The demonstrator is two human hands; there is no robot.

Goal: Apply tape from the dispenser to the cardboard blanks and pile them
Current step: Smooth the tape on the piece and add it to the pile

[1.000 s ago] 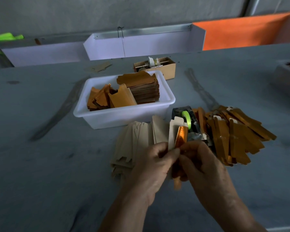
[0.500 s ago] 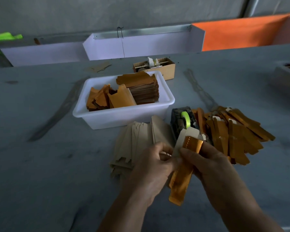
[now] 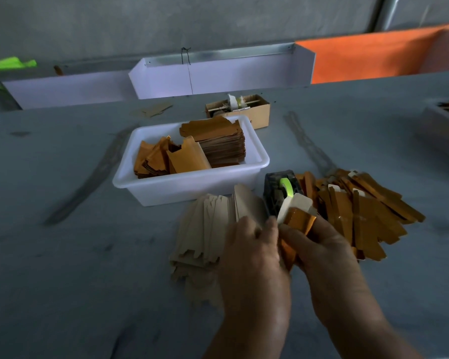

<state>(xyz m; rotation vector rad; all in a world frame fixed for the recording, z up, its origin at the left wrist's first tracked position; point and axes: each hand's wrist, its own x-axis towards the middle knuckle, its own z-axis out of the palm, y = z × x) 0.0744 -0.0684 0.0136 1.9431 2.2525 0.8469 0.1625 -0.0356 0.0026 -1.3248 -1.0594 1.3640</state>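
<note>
A gold-foil cardboard blank (image 3: 297, 216) with a white tab end is gripped by my right hand (image 3: 322, 250), its top held just in front of the dark tape dispenser (image 3: 276, 190) with its green tape roll (image 3: 287, 186). My left hand (image 3: 252, 250) sits against the blank's left edge with its fingers bent toward it; whether it grips the blank is unclear from the blur. A fan of plain beige blanks (image 3: 208, 229) lies left of the hands. Finished gold blanks (image 3: 368, 216) are piled to the right of the dispenser.
A white plastic bin (image 3: 182, 187) holding stacked blanks stands behind the beige fan. A small cardboard box (image 3: 257, 112) sits farther back, with white trays (image 3: 218, 76) along the wall. Another tray (image 3: 443, 125) is at the right edge. The grey table (image 3: 62, 255) stretches leftward.
The blank has gone from upright between both hands to tilted with its top up against the dispenser. Both hands moved slightly forward and right.
</note>
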